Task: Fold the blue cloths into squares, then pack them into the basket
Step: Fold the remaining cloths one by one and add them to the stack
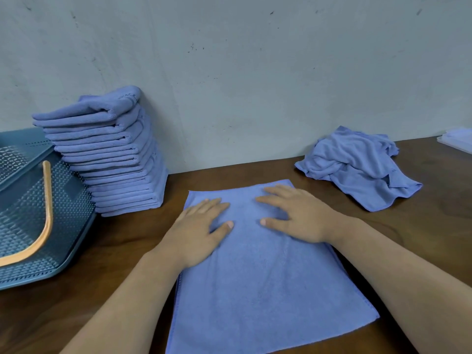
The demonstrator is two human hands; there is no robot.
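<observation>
A blue cloth [263,284] lies flat on the brown table in front of me, folded into a long rectangle. My left hand [196,231] presses flat on its far left part, fingers straight. My right hand [296,215] presses flat on its far right part, fingers spread. A tall stack of folded blue cloths [115,154] stands at the left against the wall. A crumpled heap of blue cloths [357,167] lies at the back right. The blue plastic basket [33,213] with an orange handle [43,221] sits at the far left, beside the stack.
A grey wall rises right behind the table. At the far right edge, a pale flat tray or lid [457,140] with something blue on it is partly cut off. Bare brown tabletop [112,254] lies between the basket and the flat cloth.
</observation>
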